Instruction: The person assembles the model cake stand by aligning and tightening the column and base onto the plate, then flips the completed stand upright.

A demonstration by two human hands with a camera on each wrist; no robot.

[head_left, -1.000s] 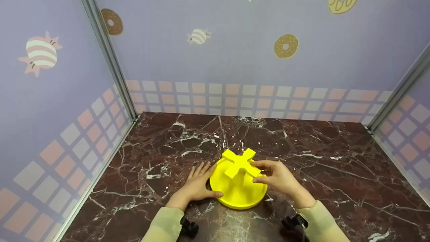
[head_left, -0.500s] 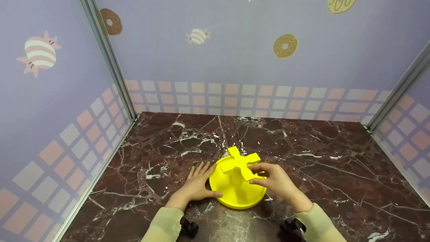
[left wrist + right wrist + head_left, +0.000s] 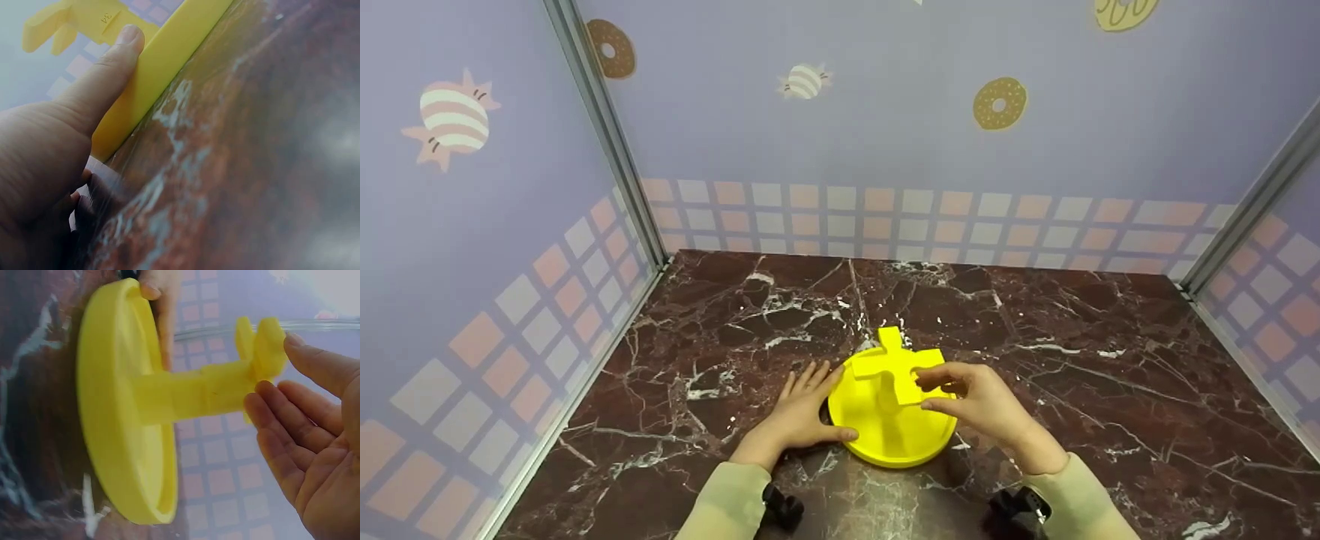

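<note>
A yellow round base point(image 3: 896, 442) with a raised rim stands on the tabletop, an upright post point(image 3: 208, 391) rising from its middle. On top of the post sits a yellow four-armed cross point(image 3: 898, 366). My left hand point(image 3: 795, 420) steadies the base from the left: its thumb lies over the near rim, while the fingers spread straight along the side. The thumb and fingers of my right hand point(image 3: 986, 401) pinch the near arm of the cross. In the left wrist view, the cross's underside carries the number 34.
The dark red marble tabletop point(image 3: 720, 300) surrounds the base, with small white crumbs point(image 3: 885, 319) behind it. Purple panels point(image 3: 885, 127) with sweets and a tile pattern enclose the back and both sides.
The cross has turned clockwise as seen from above, its near arm swinging toward the middle. My right hand has followed slightly inward; the left hand and the base have stayed put.
</note>
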